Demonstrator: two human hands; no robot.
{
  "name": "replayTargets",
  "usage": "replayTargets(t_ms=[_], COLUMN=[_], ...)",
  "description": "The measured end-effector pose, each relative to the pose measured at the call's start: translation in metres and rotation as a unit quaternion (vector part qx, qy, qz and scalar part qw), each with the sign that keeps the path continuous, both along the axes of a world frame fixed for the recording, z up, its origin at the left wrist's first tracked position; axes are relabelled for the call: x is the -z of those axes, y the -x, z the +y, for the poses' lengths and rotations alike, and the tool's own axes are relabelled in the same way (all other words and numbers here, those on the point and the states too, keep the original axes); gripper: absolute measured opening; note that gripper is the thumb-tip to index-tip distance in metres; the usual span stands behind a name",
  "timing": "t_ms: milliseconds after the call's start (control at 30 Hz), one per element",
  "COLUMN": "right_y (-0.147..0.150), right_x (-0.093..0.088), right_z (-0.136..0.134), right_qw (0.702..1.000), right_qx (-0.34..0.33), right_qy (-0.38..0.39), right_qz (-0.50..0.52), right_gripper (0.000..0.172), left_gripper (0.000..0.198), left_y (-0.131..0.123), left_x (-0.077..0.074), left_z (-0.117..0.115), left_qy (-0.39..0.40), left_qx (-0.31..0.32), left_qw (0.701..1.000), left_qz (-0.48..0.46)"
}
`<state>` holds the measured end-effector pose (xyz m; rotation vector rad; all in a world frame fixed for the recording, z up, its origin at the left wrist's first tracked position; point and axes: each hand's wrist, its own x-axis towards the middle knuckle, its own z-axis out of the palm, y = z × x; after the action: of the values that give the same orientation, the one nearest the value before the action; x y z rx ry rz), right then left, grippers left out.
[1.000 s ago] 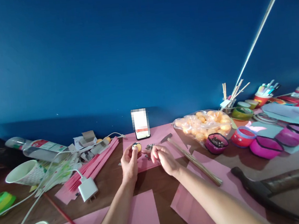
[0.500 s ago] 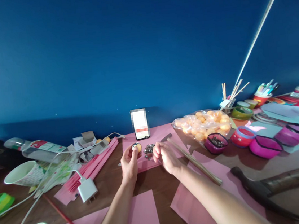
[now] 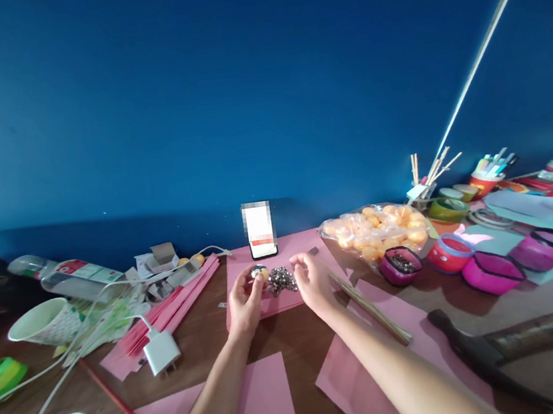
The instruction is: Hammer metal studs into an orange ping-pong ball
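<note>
Between the thumb and fingers of my left hand (image 3: 243, 306) is an orange ball (image 3: 262, 273), its upper part covered with shiny metal pieces. My right hand (image 3: 314, 284) is closed, fingertips pressed together at the right edge of a pile of small shiny metal pieces (image 3: 279, 280). Whatever it pinches is too small to make out. The pile lies on pink paper (image 3: 235, 259), between the two hands. A phone (image 3: 260, 230) stands upright behind it, against the blue wall.
To the right lie a clear bag of orange balls (image 3: 384, 224), a purple bowl of small metal pieces (image 3: 399, 266), wooden sticks (image 3: 372, 309) and a hammer (image 3: 524, 334). Leftward are a white charger (image 3: 162, 350) with cables, a patterned cup (image 3: 43, 323) and a plastic bottle (image 3: 83, 275).
My right hand has shifted a little right and up, uncovering more of the metal pile. My left hand has moved slightly right with the ball, showing more metal pieces on it.
</note>
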<state>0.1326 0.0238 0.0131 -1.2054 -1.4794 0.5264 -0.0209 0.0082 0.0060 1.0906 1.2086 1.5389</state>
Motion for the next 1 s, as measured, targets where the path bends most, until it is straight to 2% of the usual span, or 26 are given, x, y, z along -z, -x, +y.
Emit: replayTargets(t_ms=[100, 233, 600, 833, 1000], right_y=[0.000, 0.001, -0.001, -0.010, -0.012], right_x=[0.006, 0.011, 0.011, 0.009, 0.009], right_z=[0.001, 0.002, 0.004, 0.005, 0.008], right_qw=[0.993, 0.983, 0.981, 0.968, 0.971], right_qx=[0.010, -0.002, -0.016, -0.103, -0.054], right_qy=[-0.008, 0.009, 0.035, 0.015, 0.013], right_qz=[-0.116, -0.183, -0.189, -0.229, -0.234], right_gripper=[0.023, 0.021, 0.019, 0.021, 0.032], left_gripper=[0.055, 0.055, 0.059, 0.058, 0.061], left_y=[-0.001, -0.001, 0.000, 0.003, 0.003], left_x=[-0.001, -0.002, 0.003, 0.006, 0.003], left_z=[0.000, 0.000, 0.003, 0.004, 0.003], left_qy=[-0.011, -0.022, -0.019, -0.014, -0.004], left_qx=[0.017, 0.034, 0.022, 0.025, 0.022], left_qw=[1.000, 0.999, 1.000, 1.000, 1.000], left_qz=[-0.007, -0.012, 0.007, 0.000, -0.015])
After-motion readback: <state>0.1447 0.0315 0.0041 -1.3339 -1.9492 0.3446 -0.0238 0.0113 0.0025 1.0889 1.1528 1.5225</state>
